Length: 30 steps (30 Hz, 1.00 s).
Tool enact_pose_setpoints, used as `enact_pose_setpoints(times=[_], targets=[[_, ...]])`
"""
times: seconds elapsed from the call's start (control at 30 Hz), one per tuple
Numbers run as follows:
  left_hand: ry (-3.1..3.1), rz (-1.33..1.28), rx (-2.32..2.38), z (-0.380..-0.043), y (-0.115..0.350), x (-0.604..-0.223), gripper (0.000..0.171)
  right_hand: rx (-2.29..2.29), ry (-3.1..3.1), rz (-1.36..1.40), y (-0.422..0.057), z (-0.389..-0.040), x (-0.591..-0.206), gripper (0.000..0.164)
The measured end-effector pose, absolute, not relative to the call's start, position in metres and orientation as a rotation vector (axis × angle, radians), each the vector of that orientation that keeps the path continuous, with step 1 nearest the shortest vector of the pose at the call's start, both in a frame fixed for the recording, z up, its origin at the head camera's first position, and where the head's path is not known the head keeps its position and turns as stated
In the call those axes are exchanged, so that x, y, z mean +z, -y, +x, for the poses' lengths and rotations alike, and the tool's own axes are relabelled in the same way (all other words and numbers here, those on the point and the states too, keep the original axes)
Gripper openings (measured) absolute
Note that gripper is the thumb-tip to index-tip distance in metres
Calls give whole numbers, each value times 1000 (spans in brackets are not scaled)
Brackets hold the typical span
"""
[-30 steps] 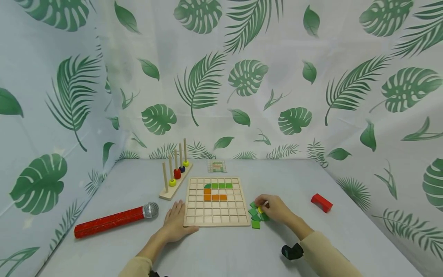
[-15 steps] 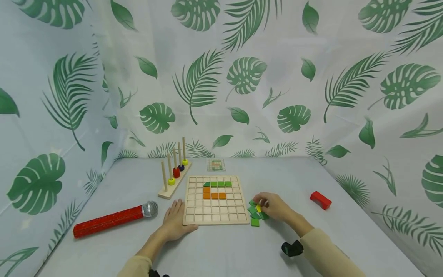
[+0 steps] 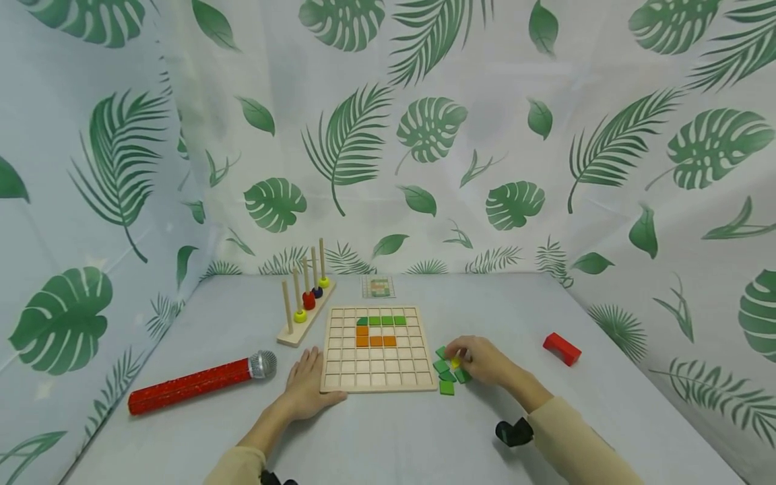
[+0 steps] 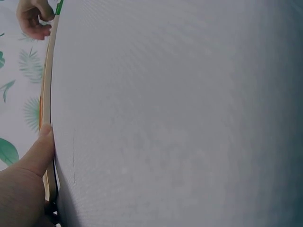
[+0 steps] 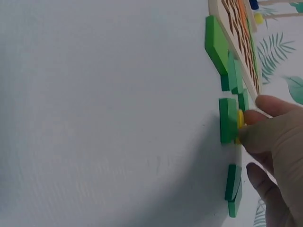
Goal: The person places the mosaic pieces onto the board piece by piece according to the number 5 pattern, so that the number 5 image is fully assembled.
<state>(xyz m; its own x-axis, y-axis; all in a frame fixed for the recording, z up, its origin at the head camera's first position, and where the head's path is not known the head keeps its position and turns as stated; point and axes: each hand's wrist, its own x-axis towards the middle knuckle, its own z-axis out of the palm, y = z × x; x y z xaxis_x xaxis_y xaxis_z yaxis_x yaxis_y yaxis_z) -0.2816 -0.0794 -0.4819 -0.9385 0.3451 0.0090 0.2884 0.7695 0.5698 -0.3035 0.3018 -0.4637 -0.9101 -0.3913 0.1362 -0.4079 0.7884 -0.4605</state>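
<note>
My left hand [image 3: 306, 389] lies flat with straight fingers along the left side of a wooden grid board [image 3: 378, 370], its thumb resting at the front-left corner; the left wrist view shows the thumb [image 4: 40, 149] against the board's edge. Several green and orange tiles [image 3: 375, 341] sit in the grid's upper cells. Right of the board, my right hand [image 3: 479, 358] bends over a loose cluster of green tiles [image 3: 446, 388]. Its thumb and fingertips pinch a yellow tile [image 5: 240, 125] among them; a green tile [image 5: 228, 120] partly hides it in the right wrist view.
Behind the board lies a small pattern card [image 3: 378, 287]. A wooden peg stand [image 3: 297, 335] with coloured beads stands back left. A red toy microphone [image 3: 200, 384] lies at left, a red arched block [image 3: 562, 349] at right. Leaf-printed cloth hangs behind.
The yellow tile has turned and shifted slightly under my right fingertips, and some green tiles beside it have moved a little. My left hand stays in place at the board.
</note>
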Motion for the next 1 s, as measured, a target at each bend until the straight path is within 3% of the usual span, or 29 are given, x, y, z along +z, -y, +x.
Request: enact_pose_setpoints(times=[0.3,0.5,0.7,1.0], targets=[[-2864,517,906,-282,80,-481,100,649,2905,364,-303,-304,-465,12],[-2856,514,907,-282,79,-482,101,599,2878,348,-304,-304,-466,10],[-2869,505,898,-282,81,-483,101,640,2966,469,-312,-305,-463,25],[-2850,505,918,-281,81,-483,102,716,2960,372,-310,-307,-466,16]])
